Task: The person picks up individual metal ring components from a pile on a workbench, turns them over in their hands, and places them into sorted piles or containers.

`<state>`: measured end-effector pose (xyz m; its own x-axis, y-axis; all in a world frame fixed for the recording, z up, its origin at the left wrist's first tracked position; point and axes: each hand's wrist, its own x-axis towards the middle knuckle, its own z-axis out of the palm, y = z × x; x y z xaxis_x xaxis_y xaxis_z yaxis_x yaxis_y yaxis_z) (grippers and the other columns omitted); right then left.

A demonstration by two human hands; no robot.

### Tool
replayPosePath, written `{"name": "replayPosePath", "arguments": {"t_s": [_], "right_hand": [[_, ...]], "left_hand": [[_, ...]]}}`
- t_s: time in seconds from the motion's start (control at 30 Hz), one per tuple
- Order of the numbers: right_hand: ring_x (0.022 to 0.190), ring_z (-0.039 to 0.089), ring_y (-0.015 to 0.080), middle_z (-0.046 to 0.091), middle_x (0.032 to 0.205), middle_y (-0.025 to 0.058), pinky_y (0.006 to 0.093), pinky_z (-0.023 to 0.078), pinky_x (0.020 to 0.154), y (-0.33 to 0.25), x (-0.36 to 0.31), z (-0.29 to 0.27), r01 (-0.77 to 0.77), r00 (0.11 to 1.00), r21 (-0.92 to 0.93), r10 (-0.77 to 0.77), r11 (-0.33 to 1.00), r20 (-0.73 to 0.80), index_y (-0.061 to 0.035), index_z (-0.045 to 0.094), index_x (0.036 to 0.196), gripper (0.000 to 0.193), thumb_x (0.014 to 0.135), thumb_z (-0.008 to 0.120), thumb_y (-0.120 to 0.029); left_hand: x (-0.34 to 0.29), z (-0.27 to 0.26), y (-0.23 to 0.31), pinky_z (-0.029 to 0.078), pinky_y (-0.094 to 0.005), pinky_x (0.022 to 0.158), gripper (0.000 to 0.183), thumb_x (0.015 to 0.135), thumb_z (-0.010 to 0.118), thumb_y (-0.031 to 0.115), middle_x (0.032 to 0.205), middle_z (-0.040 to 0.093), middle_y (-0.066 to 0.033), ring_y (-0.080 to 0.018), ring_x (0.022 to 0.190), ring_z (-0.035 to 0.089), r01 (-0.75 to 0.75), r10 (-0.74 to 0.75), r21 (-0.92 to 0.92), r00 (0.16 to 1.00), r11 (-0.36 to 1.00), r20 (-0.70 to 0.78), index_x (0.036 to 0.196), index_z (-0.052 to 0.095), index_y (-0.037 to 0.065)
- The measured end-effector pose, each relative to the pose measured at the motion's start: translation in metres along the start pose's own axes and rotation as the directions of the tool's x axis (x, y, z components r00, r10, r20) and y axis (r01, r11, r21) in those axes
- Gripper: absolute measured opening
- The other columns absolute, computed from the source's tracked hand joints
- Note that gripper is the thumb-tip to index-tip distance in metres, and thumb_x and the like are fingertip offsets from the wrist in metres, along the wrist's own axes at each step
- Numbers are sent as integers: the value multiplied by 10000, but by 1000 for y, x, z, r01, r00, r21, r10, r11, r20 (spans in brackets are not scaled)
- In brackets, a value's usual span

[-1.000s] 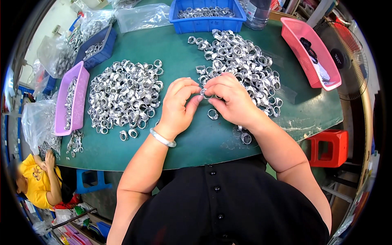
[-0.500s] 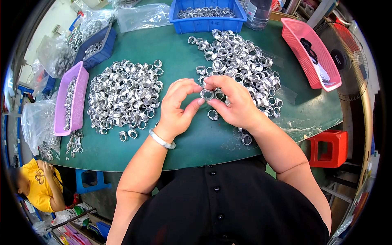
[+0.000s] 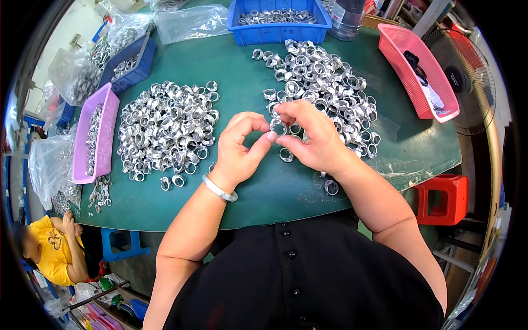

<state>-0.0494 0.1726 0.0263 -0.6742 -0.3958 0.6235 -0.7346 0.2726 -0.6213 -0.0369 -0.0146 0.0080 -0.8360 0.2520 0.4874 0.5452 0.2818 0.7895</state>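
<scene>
A silver metal ring (image 3: 279,128) is held up between the fingertips of both hands, over the green table. My left hand (image 3: 242,142), with a pale bangle at the wrist, pinches it from the left with thumb and index finger. From the other side my right hand (image 3: 314,135) grips it, also by thumb and index finger. Behind and right of my hands spreads a loose pile of similar rings (image 3: 324,80). To the left lies another dense heap of rings (image 3: 165,126). One single ring (image 3: 286,154) rests just below my right thumb.
A pink-purple basket (image 3: 110,129) and a dark blue bin (image 3: 144,63) with metal parts stand at the left. At the back are a blue bin (image 3: 280,36) and a bottle (image 3: 346,19). A pink basket (image 3: 410,77) stands right. Someone in yellow (image 3: 55,250) is at lower left.
The left fingers have shifted slightly against the ring, thumb a little higher. Both hands stay in nearly the same place. The person in yellow has raised their hands a little.
</scene>
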Motion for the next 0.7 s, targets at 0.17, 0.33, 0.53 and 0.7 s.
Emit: {"name": "replayPosePath", "arguments": {"t_s": [0.17, 0.33, 0.53, 0.7], "right_hand": [[765, 586, 248, 539, 878, 101, 349, 490, 659, 1, -1, 1, 0, 1000, 4, 0, 1000, 11, -22, 531, 1120, 483, 678, 725, 9], [778, 600, 245, 546, 897, 101, 344, 499, 674, -1, 0, -1, -1, 1000, 4, 1, 1000, 12, -18, 535, 1114, 466, 688, 720, 16], [777, 614, 232, 550, 905, 100, 330, 506, 674, -1, 0, 1, -3, 1000, 25, 3, 1000, 11, -16, 536, 1114, 453, 698, 708, 36], [773, 616, 227, 549, 903, 99, 327, 506, 668, -1, 0, 1, -11, 1000, 46, 11, 999, 5, -16, 536, 1114, 452, 698, 703, 45]], "left_hand": [[-2, 0, -3, 444, -276, 839, 101, 783, 674, 7, 994, 604, -107, -177, 933, 572, 70, -71, -76, 997, 995, -9, 859, 608, -3], [-1, 1, -3, 448, -278, 830, 102, 775, 672, 0, 977, 606, -104, -178, 920, 575, 31, -32, -59, 999, 998, -25, 851, 605, 2], [0, 2, -3, 462, -310, 793, 123, 745, 711, 49, 907, 622, -77, -205, 879, 587, 29, -35, -74, 997, 997, -73, 821, 616, 28], [0, 2, -4, 462, -310, 794, 127, 749, 710, 44, 906, 621, -80, -208, 879, 587, 25, -31, -74, 997, 997, -77, 833, 615, 27]]}}
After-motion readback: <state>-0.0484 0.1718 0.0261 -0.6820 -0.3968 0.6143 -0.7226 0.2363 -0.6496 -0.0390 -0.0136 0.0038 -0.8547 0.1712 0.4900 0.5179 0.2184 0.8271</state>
